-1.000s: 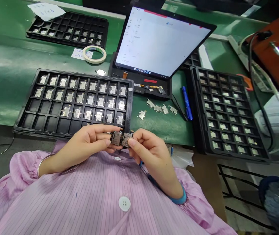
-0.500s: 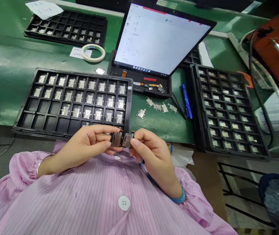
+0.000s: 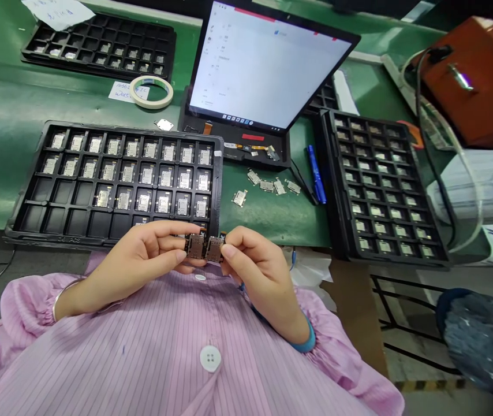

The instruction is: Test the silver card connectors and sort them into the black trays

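Note:
Two small circuit boards with metal card holders are held side by side just in front of my chest. My left hand (image 3: 151,249) pinches the left circuit board (image 3: 195,247) between thumb and fingers. The right circuit board (image 3: 214,249) is gripped at its right edge by my right hand (image 3: 257,267). Their inner edges are close; whether they touch I cannot tell. Behind my hands lies a black tray (image 3: 67,216) with similar boards in many of its pockets; my left hand covers part of its front edge. Several loose boards (image 3: 266,185) lie on the green table to its right.
A lit screen (image 3: 250,63) stands on a black base. A blue marker (image 3: 316,175) lies beside a stack of filled trays (image 3: 328,231) on the right. Farther back are a tape roll (image 3: 151,92), another black tray (image 3: 166,55) and an orange box (image 3: 480,86). A stool (image 3: 475,335) stands lower right.
The whole scene has shifted left in view as the camera turned slightly right. The right board's face looks darker, its tilt slightly changed. Both hands keep their hold.

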### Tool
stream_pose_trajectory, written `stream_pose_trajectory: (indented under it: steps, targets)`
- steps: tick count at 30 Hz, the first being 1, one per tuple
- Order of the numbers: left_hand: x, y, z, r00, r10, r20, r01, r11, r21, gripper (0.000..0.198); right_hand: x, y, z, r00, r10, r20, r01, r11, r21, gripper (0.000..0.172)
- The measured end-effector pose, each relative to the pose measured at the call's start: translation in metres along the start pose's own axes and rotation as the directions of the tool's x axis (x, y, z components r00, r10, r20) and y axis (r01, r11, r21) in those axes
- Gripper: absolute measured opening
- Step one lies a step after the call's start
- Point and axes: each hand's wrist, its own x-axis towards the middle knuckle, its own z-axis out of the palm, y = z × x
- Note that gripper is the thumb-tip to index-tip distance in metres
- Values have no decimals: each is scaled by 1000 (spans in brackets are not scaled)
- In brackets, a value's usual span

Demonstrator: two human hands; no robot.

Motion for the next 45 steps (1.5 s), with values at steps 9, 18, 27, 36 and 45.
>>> stream_pose_trajectory:
  steps: [9, 18, 27, 36, 45]
  targets:
    - [-1, 0, 0, 1000, 4, 6, -4, 1000, -9, 29, 0, -4, 0, 1000, -27, 0, 27, 998, -60, 23]
    - [-1, 0, -1, 1000, 16, 5, -16, 1000, 1, 29, 1, -1, -1, 999, -44, 0, 43, 995, -90, 23]
    - [1, -3, -3, 998, 64, -22, -63, 998, 31, 28, 5, -3, 0, 998, -30, 48, 36, 992, -119, 23]
    - [-34, 10, -55, 735, 471, -488, -62, 764, 642, 24, 35, -2, 23, 973, 3, 230, 60, 962, -268, 27]
    - [-50, 7, -83, 711, 485, -510, 323, 419, 849, 30, 81, -10, 99, 945, 148, 293, 66, 789, -611, 22]
